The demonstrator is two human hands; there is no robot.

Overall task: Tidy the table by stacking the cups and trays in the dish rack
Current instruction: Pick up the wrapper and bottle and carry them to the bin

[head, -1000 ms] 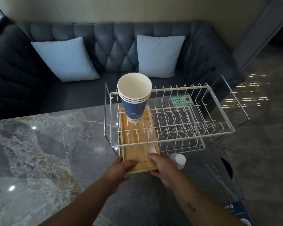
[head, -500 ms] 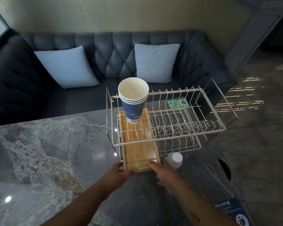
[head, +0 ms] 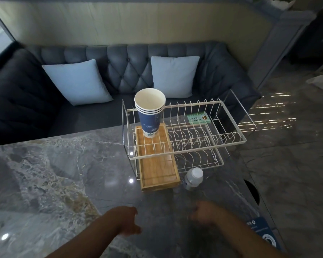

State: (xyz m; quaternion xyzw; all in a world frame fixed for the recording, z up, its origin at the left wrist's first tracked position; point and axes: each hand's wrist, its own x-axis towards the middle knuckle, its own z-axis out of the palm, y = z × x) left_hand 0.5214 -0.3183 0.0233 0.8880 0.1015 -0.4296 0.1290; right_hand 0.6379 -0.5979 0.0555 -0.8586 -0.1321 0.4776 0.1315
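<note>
A white wire dish rack [head: 229, 144] with two tiers stands on the grey marble table [head: 63, 174]. Wooden trays [head: 158, 170] lie stacked in its lower tier at the left, their near end sticking out toward me. A stack of blue paper cups [head: 150, 116] stands upright on the upper tier above the trays' far end. My left hand [head: 128, 223] and my right hand [head: 203, 214] hover low over the table, well short of the trays, fingers loosely curled and holding nothing.
A small white-capped bottle [head: 193, 178] stands on the table just right of the trays' near end. A dark tufted sofa [head: 119, 71] with two pale cushions runs behind the table. The table's right edge falls to a shiny tiled floor [head: 287, 155].
Both hands have let go of the trays' near end and drawn back toward me. The trays sit pushed into the lower tier. The view has tilted up.
</note>
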